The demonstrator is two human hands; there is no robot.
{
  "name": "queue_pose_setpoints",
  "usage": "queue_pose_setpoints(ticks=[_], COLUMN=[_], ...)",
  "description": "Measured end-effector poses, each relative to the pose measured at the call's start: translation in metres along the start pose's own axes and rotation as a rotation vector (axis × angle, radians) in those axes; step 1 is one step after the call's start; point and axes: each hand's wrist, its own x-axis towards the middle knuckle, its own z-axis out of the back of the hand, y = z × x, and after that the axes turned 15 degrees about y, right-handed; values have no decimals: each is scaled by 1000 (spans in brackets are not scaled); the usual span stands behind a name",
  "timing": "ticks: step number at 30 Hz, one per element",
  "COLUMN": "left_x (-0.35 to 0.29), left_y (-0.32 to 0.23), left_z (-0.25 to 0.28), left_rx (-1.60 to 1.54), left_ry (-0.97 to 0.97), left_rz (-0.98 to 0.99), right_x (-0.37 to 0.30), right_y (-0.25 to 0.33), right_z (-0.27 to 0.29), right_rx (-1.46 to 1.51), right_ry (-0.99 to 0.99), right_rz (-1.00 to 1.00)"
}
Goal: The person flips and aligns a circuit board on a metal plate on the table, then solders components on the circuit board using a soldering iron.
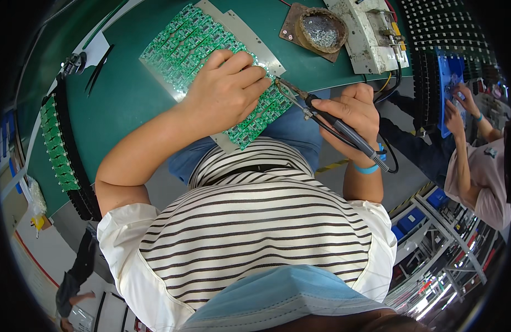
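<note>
Rows of small green circuit boards (183, 47) lie on a pale flat plate (262, 48) at the front edge of the green table. My left hand (225, 88) rests over the boards with its fingers curled in; whatever they pinch or press is hidden beneath them. In my right hand (352, 113) is a soldering iron (344, 130) with a thin metal tube alongside it, gripped like a pen. Its tip points left and meets the boards' right edge, close to my left fingertips. Whether the tip touches a board I cannot tell.
A round brown bowl (323, 30) of grey bits stands on a board at the back, beside a whitish metal box (366, 36) with cables. Black tweezers (99, 71) lie left. A black rack (73, 149) holds more green boards. At right a co-worker (471, 155) handles a blue tray (450, 91).
</note>
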Motion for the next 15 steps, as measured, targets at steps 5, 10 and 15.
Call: queue_pose_setpoints(ticks=[5, 10, 15], left_x=[0, 2, 1], left_y=[0, 1, 0], left_z=[-1, -2, -2], left_rx=[-2, 17, 17], left_ry=[-3, -37, -41], left_rz=[-2, -13, -12], right_x=[1, 0, 1], right_y=[0, 0, -1], right_z=[0, 0, 0], right_rx=[-23, -14, -6], right_ry=[9, 3, 14], right_rz=[31, 33, 30])
